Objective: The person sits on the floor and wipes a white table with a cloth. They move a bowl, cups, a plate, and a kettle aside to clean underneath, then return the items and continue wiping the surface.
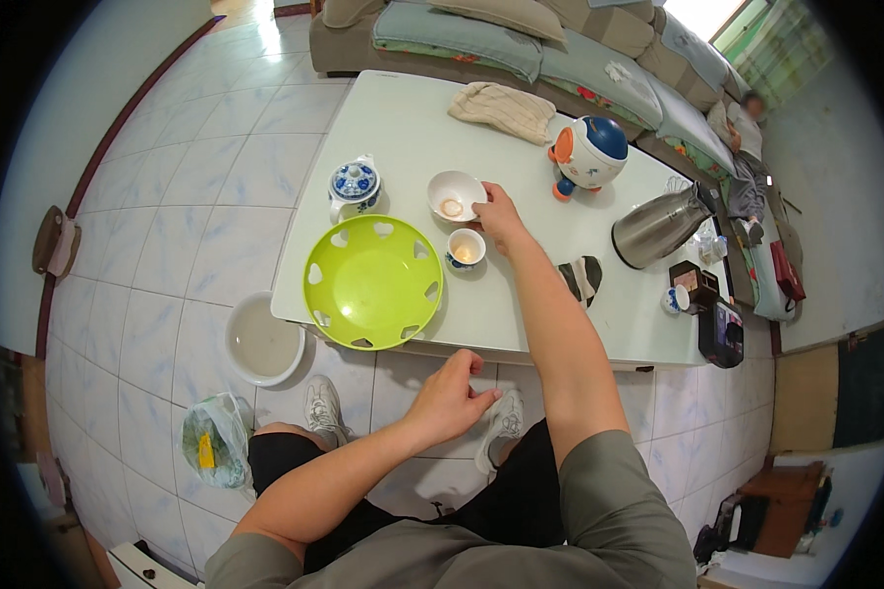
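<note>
My right hand (499,219) grips the rim of a small white bowl (448,185) with a brownish stain inside. It is hard to tell whether the bowl rests on the table or is just above it. Close below sits a blue-and-white porcelain cup (465,249) with some yellowish contents. A lime-green plastic fruit basket (372,283) with heart-shaped cutouts stands at the table's near edge. Behind it is a lidded blue-and-white porcelain teapot (354,186). My left hand (453,397) hangs empty in front of the table, fingers loosely curled and thumb apart.
The white coffee table (405,118) carries a folded cloth (502,110), a round toy-like container (593,153), a steel jug (659,227) and a striped cloth (582,280). A white bucket (265,339) and plastic bag (214,442) stand on the floor. A person (748,147) sits on the sofa.
</note>
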### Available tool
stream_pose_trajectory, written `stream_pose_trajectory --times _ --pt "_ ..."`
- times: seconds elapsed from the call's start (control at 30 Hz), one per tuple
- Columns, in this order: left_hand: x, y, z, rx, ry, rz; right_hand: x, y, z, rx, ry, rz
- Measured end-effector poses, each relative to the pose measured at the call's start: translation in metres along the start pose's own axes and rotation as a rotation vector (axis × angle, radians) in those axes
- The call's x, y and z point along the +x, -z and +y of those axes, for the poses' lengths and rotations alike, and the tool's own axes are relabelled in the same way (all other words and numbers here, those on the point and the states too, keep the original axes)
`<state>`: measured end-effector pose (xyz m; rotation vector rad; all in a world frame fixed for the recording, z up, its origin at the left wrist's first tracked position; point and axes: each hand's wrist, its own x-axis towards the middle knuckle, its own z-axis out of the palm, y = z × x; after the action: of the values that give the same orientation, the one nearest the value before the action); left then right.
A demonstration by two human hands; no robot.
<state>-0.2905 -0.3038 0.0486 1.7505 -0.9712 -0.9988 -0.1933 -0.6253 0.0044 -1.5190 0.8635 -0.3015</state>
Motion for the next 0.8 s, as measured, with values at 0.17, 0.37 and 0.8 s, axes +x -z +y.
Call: stream_pose_trajectory --times 0.17,0.37,0.8 --pt "0.005 -0.003 -0.001 0.034 0.031 -0.036 -0.005 0.007 0.009 -0.007 0.062 -0.048" --pt "0.004 -0.008 -0.006 0.041 0.02 -0.02 -0.081 0.047 0.027 -1.043 0.336 0.405" --pt "0.004 -0.029 -0.017 0.18 -0.033 -0.077 -0.207 0.279 0.175 -1.12 0.22 0.654"
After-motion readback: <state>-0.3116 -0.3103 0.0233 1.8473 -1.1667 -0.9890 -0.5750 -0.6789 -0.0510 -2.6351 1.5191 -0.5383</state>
